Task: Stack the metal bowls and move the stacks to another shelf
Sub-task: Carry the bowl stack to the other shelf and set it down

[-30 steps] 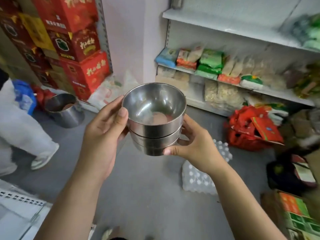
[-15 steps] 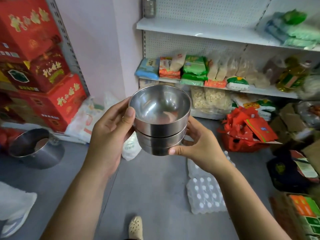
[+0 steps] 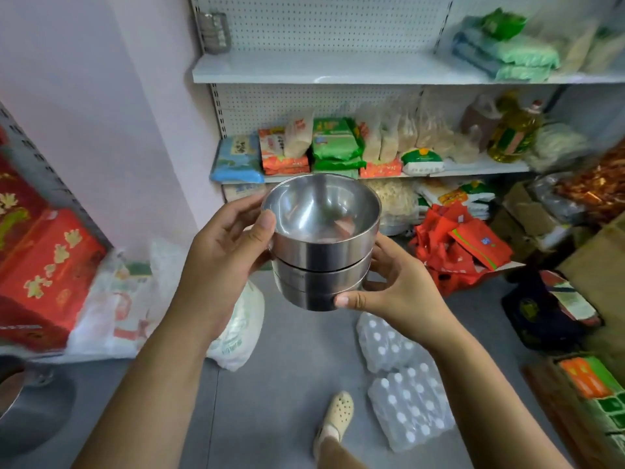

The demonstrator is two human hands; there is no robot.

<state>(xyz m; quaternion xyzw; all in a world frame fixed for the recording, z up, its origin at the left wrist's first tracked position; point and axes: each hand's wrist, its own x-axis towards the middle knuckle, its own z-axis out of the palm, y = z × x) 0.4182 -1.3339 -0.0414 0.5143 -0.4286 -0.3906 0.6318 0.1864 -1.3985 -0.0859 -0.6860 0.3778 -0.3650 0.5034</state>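
Note:
A stack of metal bowls (image 3: 321, 255), shiny steel and nested, hangs in mid-air at the centre of the view. My left hand (image 3: 223, 252) grips its left side, thumb on the top bowl's rim. My right hand (image 3: 392, 292) cups the right side and bottom, thumb across the lowest bowl. Straight ahead stands a white shelf unit; its upper shelf (image 3: 304, 67) is mostly bare on the left.
The middle shelf (image 3: 473, 167) holds food packets and an oil bottle. Red cartons (image 3: 40, 265) stand on the left, a big steel pot (image 3: 30, 411) at lower left. Plastic-wrapped bottle packs (image 3: 402, 384), red bags (image 3: 460, 245) and boxes lie on the grey floor. My foot (image 3: 336, 414) is below.
The view has swung right and closer to the white shelves. Both hands keep the same hold on the bowl stack. The pot and the other person slid out to the left.

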